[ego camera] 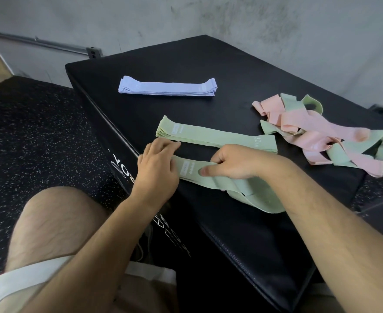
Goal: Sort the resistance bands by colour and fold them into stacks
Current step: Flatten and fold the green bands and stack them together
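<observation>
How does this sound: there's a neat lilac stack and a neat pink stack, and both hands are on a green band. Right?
Not quite: the head view shows a green stack, not a pink one; pink bands lie only in the tangled pile. The lilac stack is neat, and left hand and right hand are on a green band.

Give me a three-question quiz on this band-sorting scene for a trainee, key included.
1. Multiple choice: which colour has no folded stack yet on the black padded box? A lilac, B green, C pink.
2. True or false: the right hand pinches the loose green fabric band on which the left hand rests.
3. Fill in: the tangled pile of unsorted bands holds pink and ____ bands.
Key: 1 C; 2 true; 3 green.
</observation>
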